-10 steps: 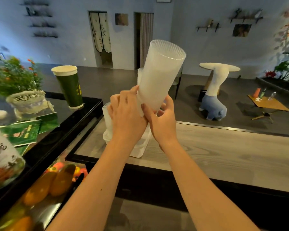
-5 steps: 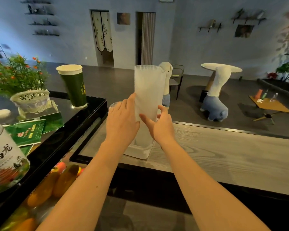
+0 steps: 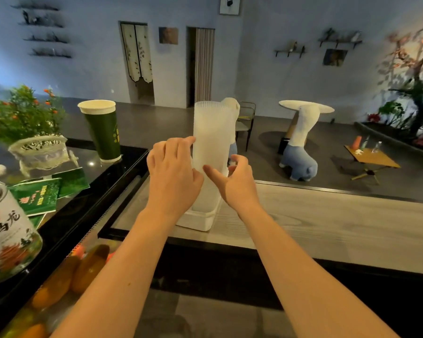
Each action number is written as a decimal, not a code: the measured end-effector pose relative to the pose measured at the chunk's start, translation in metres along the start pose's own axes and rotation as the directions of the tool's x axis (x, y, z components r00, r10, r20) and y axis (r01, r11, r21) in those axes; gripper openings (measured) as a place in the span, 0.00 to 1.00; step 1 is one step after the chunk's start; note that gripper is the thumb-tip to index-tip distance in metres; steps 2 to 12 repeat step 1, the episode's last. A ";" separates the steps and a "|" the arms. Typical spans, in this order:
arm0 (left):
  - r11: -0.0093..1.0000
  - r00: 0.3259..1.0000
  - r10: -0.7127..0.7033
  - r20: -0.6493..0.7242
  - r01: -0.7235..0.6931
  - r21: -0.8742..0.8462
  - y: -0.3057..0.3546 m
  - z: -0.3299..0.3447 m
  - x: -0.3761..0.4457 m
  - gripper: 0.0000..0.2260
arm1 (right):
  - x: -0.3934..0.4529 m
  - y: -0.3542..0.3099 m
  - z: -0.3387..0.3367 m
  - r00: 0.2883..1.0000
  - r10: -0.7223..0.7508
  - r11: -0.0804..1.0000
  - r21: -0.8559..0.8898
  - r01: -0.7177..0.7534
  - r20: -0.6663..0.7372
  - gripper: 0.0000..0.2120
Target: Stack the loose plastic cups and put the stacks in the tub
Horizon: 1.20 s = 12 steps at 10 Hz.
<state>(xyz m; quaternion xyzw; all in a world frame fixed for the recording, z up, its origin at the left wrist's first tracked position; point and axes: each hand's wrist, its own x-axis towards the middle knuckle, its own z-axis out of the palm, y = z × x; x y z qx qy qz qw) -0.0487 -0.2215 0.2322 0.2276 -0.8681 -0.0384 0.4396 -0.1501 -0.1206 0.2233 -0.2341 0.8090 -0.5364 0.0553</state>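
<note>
A tall stack of translucent ribbed plastic cups (image 3: 211, 142) stands upright in a small white tub (image 3: 198, 222) on the wooden counter. My left hand (image 3: 174, 176) is at the stack's left side, its loosely bent fingertips at the cups' edge. My right hand (image 3: 232, 184) hovers at the stack's lower right with fingers spread and thumb in front of the cups, gripping nothing. My left hand hides whatever else is in the tub.
A tall green paper cup (image 3: 103, 130) stands on the black glass counter (image 3: 122, 176) to the left, with a potted plant (image 3: 25, 118), green packets (image 3: 42, 191) and a tea tin (image 3: 5, 228). Fruit (image 3: 66, 276) lies under the glass. The grey wooden counter (image 3: 327, 228) stretches right.
The cup stack, held tilted in both hands a second ago, came upright and went down into the tub. Both hands have loosened their grip, the right one coming off.
</note>
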 end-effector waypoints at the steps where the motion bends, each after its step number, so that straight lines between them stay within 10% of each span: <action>1: 0.966 1.000 -0.015 0.026 0.022 -0.259 0.018 -0.023 -0.004 0.21 | -0.019 -0.013 -0.026 0.998 -0.062 0.996 0.069 0.061 0.012 0.39; 12: 0.966 1.000 -0.015 0.026 0.022 -0.259 0.018 -0.023 -0.004 0.21 | -0.019 -0.013 -0.026 0.998 -0.062 0.996 0.069 0.061 0.012 0.39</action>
